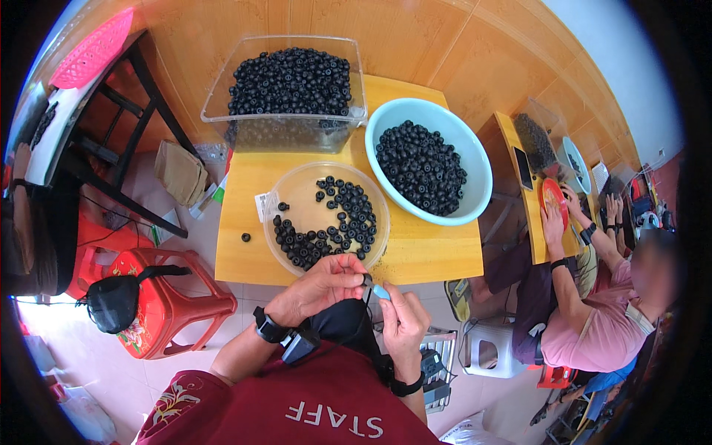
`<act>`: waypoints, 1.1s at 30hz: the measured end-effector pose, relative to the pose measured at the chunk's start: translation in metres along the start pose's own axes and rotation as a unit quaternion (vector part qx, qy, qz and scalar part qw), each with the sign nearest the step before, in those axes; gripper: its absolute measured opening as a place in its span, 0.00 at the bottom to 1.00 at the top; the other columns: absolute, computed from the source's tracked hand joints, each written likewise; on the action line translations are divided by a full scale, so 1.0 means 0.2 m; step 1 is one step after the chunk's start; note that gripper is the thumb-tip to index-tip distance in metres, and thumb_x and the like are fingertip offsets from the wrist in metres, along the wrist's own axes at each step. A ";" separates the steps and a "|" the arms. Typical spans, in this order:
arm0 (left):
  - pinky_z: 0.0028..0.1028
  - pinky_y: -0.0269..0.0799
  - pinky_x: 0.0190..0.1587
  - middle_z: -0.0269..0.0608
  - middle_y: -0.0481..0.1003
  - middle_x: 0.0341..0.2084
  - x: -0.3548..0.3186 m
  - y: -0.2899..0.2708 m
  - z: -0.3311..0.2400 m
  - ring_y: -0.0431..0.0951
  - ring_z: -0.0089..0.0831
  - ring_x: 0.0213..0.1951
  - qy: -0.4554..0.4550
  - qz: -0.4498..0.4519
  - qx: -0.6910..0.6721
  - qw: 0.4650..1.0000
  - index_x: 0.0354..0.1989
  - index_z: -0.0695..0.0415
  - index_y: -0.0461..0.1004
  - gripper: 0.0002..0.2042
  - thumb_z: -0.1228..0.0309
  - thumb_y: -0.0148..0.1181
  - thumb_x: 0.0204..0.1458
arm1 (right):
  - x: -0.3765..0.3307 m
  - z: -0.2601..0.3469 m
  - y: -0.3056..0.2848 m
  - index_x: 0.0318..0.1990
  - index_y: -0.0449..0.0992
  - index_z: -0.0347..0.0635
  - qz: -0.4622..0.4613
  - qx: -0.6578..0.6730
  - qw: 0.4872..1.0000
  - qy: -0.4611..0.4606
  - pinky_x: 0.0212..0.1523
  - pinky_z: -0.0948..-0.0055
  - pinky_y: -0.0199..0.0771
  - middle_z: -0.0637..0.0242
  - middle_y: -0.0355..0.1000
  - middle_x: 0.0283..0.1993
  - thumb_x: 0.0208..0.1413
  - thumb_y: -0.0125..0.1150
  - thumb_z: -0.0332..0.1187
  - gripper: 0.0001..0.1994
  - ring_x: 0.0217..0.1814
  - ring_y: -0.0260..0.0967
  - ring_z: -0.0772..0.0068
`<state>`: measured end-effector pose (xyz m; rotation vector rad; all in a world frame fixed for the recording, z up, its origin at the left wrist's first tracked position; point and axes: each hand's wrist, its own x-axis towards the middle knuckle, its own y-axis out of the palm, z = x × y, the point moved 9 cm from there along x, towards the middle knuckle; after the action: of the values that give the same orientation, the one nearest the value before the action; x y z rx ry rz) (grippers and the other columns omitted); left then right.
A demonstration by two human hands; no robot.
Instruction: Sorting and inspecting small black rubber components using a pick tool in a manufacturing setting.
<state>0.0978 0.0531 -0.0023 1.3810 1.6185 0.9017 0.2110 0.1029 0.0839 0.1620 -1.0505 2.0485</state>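
Note:
My left hand is curled below the table's near edge, pinching a small black bead at its fingertips. My right hand grips a small light-blue tool whose tip meets that bead; a dark cord runs down from it. Just beyond the hands, a clear round dish holds an arc of black beads. A light-blue bowl of black beads sits to its right, and a clear rectangular bin full of beads stands behind. One loose bead lies on the yellow wooden table.
A red plastic stool with a black pouch stands at my left. A dark-framed table with a pink basket is at far left. At right, another person in pink works at a second table. A white stool stands between us.

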 end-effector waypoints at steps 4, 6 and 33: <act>0.21 0.72 0.38 0.41 0.74 0.32 -0.04 0.09 0.00 0.75 0.24 0.31 -0.014 0.018 0.024 0.999 0.35 0.60 0.71 0.05 0.77 0.60 0.51 | -0.02 -0.19 -0.01 0.40 0.77 0.37 -0.029 -0.053 0.997 0.044 0.23 0.63 0.63 0.58 0.65 0.22 0.51 0.61 0.28 0.08 0.21 0.64 0.57; 0.21 0.72 0.37 0.44 0.73 0.32 -0.08 0.15 -0.01 0.74 0.26 0.32 -0.025 0.035 0.028 0.999 0.35 0.59 0.71 0.06 0.77 0.61 0.50 | -0.05 -0.28 -0.06 0.40 0.77 0.37 -0.045 -0.074 0.990 0.113 0.23 0.62 0.62 0.57 0.64 0.21 0.54 0.58 0.29 0.08 0.21 0.63 0.56; 0.20 0.72 0.41 0.34 0.72 0.33 -0.03 0.09 -0.04 0.74 0.21 0.33 -0.003 -0.026 0.057 0.998 0.45 0.62 0.71 0.09 0.75 0.53 0.56 | -0.08 -0.21 0.03 0.42 0.77 0.35 -0.009 -0.027 0.995 0.095 0.22 0.69 0.59 0.59 0.63 0.20 0.55 0.57 0.28 0.09 0.19 0.61 0.67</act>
<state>0.0980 0.0504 0.0182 1.4108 1.7159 0.7841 0.2278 0.1211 0.0469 -0.0512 -0.9806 1.9746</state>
